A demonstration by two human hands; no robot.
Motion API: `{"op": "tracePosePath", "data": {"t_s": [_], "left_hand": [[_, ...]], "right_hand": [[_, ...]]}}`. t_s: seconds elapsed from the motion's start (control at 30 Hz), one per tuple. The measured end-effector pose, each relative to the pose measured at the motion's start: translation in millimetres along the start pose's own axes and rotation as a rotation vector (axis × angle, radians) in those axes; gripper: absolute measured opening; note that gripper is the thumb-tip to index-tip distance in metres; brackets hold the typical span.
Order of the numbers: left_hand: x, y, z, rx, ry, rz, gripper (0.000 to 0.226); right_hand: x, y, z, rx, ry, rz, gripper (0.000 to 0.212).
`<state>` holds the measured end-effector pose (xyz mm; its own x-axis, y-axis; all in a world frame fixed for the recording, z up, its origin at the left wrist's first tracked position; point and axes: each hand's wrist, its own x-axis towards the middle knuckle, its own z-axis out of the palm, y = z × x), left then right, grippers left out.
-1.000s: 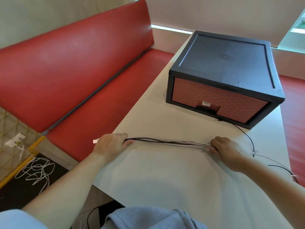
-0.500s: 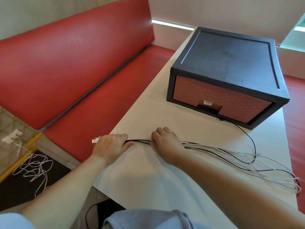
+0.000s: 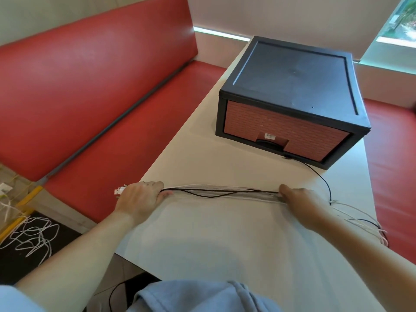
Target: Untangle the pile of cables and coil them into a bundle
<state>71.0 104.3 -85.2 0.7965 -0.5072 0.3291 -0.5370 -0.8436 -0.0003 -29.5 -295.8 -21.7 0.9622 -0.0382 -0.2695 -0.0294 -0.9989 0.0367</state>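
Clamps fingers of left hand (image 3: pixel 139 199) round the cables (image 3: pixel 220 192) near their plugs, pinches them in right hand (image 3: pixel 301 199), stretched along surface (image 3: pixel 202 244), probably straightening before coiling.

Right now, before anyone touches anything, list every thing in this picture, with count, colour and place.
cables: several, black and white, stretched along the table between both hands, ends trailing off to the right
plugs: a few, white, sticking out past the left hand
table: one, pale grey, centre
box: one, black with brick-red front, far right of table
bench: one, red, left of table
floor cables: one tangle, white, floor at lower left
cloth: one, blue-grey, bottom edge
left hand: grips the cables' left end
right hand: grips the cables further right
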Motion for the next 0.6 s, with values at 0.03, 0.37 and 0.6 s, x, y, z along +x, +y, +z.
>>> {"op": "tracePosePath", "data": {"t_s": [0.03, 0.37, 0.6], "left_hand": [[0, 0, 0, -0.004, 0.0, 0.002, 0.068], [-1, -1, 3, -0.005, -0.013, -0.005, 0.065], [-1, -1, 3, 0.011, -0.031, -0.021, 0.058]], "right_hand": [[-3, 12, 4, -0.017, 0.017, 0.023, 0.007], [12, -21, 8, 0.117, 0.412, -0.179, 0.031], [46, -138, 7, 0.196, 0.265, -0.411, 0.032]]}}
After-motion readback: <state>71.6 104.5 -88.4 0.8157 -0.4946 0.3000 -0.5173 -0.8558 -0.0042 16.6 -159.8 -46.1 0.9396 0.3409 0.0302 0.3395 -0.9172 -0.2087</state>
